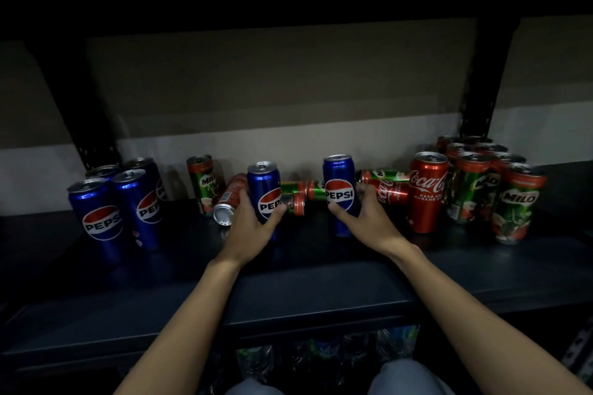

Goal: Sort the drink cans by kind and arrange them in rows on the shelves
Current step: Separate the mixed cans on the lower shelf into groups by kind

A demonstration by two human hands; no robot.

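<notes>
My left hand [253,224] curls around an upright blue can [265,192]; my right hand [365,218] wraps a second blue can [339,192] just to its right. Both stand mid-shelf [179,263] on the dark board. Four blue cans [118,202] stand at left, green cans [494,189] at right, a red can [425,192] between. Fallen cans [305,194] lie behind my hands. A pale wall [288,80] lies beyond.

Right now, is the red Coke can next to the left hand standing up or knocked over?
Knocked over. The red Coke can lies on its side on the shelf, its silver end facing the camera.
</notes>
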